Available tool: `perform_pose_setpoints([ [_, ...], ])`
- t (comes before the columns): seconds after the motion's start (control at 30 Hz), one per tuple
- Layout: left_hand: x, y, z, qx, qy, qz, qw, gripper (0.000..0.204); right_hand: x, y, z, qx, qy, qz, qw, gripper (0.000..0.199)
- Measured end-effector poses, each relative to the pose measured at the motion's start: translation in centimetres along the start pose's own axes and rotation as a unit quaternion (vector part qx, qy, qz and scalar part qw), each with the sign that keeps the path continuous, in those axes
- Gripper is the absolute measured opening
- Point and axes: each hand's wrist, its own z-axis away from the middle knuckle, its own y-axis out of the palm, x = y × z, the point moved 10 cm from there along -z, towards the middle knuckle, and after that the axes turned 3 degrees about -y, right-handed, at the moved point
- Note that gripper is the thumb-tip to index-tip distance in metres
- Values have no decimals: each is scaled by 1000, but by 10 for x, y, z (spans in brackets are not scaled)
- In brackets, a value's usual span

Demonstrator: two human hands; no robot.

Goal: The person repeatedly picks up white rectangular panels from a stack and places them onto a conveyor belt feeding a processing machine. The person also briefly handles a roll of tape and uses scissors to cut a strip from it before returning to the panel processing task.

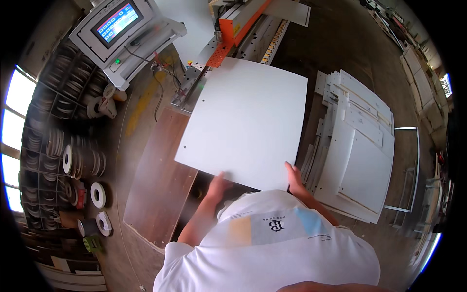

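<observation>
Left hand (218,188) grips the near edge of a white panel (245,124) in the head view, at about 7 o'clock of the panel, thumb near the top face, fingers hidden below, slightly blurred. Right hand (295,180) grips at the 5 o'clock corner, thumb up along the edge, other fingers mostly out of sight. Panel sits mid-view, face up, two dark holes near its left edge, at 10 and 8 o'clock; remaining clocks also from its centre. At 11 to 12, right by its far edge, an orange machine part (224,44). At 10, well apart, a grey console (80,36) with a lit screen (116,23). At 8, a brown board (158,177), partly covered in view by the panel; can't tell if they touch. At 3 to 4, a stack of white boards (362,165), uneven edges, with a metal frame (417,160) beyond. At 9, a rack of reels (46,131); at 8, a white ring-shaped roll (103,195) on the floor (129,165). At 6, the person's white shirt (292,260).
</observation>
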Motion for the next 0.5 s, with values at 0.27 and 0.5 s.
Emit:
perform_pose_setpoints([
  [0.27,31,60,19,31,-54,-86,994,57,63,95,23,136,-54,174,974,46],
  [0.5,27,63,13,33,-62,-68,995,54,66,92,17,123,-45,199,971,52],
])
